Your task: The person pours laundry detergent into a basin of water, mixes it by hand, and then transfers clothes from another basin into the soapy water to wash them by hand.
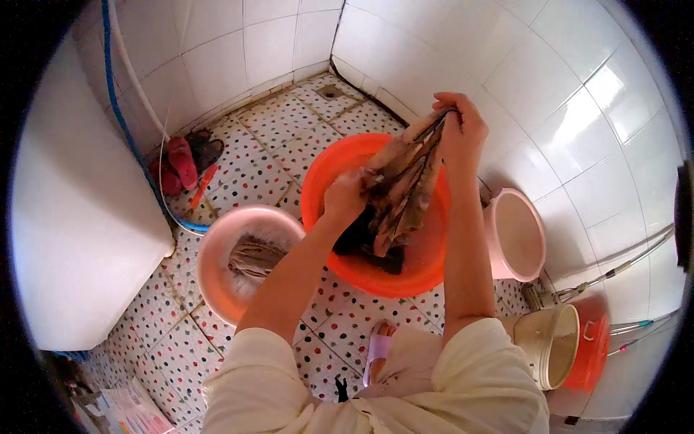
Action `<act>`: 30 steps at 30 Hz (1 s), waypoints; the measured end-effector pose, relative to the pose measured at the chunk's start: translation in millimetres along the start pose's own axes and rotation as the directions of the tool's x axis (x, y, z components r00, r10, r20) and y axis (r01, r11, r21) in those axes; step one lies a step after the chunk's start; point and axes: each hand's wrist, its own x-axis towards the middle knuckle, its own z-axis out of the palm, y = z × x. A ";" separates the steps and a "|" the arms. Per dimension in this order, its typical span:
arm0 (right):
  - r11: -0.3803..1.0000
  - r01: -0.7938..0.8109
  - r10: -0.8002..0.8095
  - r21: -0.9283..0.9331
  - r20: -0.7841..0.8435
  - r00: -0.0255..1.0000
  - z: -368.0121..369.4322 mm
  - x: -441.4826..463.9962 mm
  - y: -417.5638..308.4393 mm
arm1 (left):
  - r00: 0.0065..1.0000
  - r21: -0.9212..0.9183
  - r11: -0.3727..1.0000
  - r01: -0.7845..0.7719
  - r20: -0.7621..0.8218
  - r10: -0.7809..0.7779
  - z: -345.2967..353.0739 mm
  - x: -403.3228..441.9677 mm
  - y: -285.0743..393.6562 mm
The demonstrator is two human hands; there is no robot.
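My right hand (463, 130) is raised above the far right rim of an orange basin (318, 170), its fingers closed on the top of a brown patterned garment (405, 170). Lower and to the left, my left hand (345, 195) grips the same garment at its side. The cloth hangs in folds between both hands, its lower end down in the basin. Dark cloth (369, 235) lies in the basin beneath it. To the left, a pink basin (210, 271) holds suds and a bunched brownish cloth (254, 257).
A pink bucket (517, 235), a beige bucket (557, 347) and a red basin (596, 343) stand along the right wall, with a mop (571, 291) leaning there. Red slippers (181, 163) and a blue hose (124, 119) are at left, beside a white appliance (87, 217). A floor drain (330, 92) is in the corner.
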 end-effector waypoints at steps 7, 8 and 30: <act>0.981 -0.190 0.191 -0.039 0.042 0.981 -18.6 1.1 29.2 | 0.744 -0.513 0.564 0.647 0.585 -0.321 -1.3 10.9 -9.6; 0.981 -0.154 0.165 -0.117 0.086 0.983 -21.4 -1.0 38.3 | 0.762 -0.691 0.332 0.642 0.526 -0.379 -1.9 13.9 -15.4; 0.762 -0.593 0.586 0.259 0.114 0.802 -100.0 -30.9 130.1 | 0.821 -0.492 0.683 0.540 0.487 -0.298 -80.6 73.1 70.2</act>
